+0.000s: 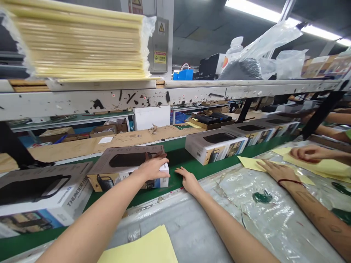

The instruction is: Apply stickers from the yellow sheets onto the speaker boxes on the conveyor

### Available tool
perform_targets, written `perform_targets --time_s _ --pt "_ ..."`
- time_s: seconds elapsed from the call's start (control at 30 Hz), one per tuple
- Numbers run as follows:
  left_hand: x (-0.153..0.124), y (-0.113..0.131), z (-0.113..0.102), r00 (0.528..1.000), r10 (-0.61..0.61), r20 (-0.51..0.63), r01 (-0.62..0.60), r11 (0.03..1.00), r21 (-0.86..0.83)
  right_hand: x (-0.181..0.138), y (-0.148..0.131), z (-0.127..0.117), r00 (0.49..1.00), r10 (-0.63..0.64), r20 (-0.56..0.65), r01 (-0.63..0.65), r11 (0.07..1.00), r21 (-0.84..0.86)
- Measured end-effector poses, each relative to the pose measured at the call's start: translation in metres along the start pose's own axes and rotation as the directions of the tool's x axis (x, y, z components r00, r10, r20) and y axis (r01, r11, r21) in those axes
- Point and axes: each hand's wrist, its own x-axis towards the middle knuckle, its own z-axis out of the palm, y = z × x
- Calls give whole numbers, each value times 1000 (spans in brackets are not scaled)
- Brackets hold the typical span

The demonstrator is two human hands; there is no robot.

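the printed box point(123, 159) sits on the green belt point(175, 149), and the left hand point(153, 165) lies spread over its right end, fingers on the top and edge. pressed unevenly, the box could swivel on the belt, since only one end is steadied. the right hand point(189, 180), fingers loosely apart and holding nothing, is at the belt's near edge, just beside that end; whether it touches the belt i cannot tell. should the box slide rightward along the belt, it might nudge those fingers. close by, leftward along the belt, is a second box point(41, 190); with so little gap, a shove that way could scuff both corners. rightward along the belt stands a third box point(203, 148), apart from the hands, so a knock there seems less likely. on the belt's near side, yellow sheets point(142, 248) lie loose on the worktable point(189, 226), where a sweeping forearm could disturb them. farther right on that side, a co-worker's hand point(276, 171) rests on yellow paper point(249, 163); a wide elbow might jostle it
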Motion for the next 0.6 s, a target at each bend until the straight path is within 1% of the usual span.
perform_targets --time_s 0.1,0.2,0.27,0.33,0.37,0.4,0.43,0.47,0.5,0.53,0.57,0.6 --pt "-2 -1 0 999 26 -19 -26 1000 16 -7 5 8 997 43 -68 -41 998 42" --pt "-7 0 4 997 -2 -77 5 999 37 -9 4 8 992 46 -118 -36 995 89" --pt "-14 2 10 989 -15 -150 29 995 92 -10 4 5 985 50 -165 -30 992 119" --pt "-27 7 17 967 40 -251 -1 988 152 -11 6 1 975 59 -214 -27 988 150" --pt "-37 12 21 945 84 -315 -35 987 160 -12 8 0 969 66 -237 -26 985 168" --pt "-49 18 23 913 123 -389 -73 987 141 -12 10 -1 963 73 -259 -24 982 187" --pt "-64 25 23 875 143 -462 -114 989 89 -12 12 -2 958 80 -277 -21 978 207" --pt "-81 34 21 842 138 -522 -158 987 6 -12 14 -1 953 84 -292 -16 974 227" --pt "-100 43 16 822 102 -561 -193 975 -107 -11 15 -1 949 86 -303 -9 969 246" --pt "-120 53 10 831 59 -553 -229 942 -244 -10 16 0 946 86 -311 -1 965 264" --pt "-142 62 3 862 55 -505 -275 886 -374 -9 16 1 945 84 -317 8 960 278" --pt "-163 70 -3 894 63 -444 -291 834 -469 -9 16 2 944 82 -320 14 957 289"
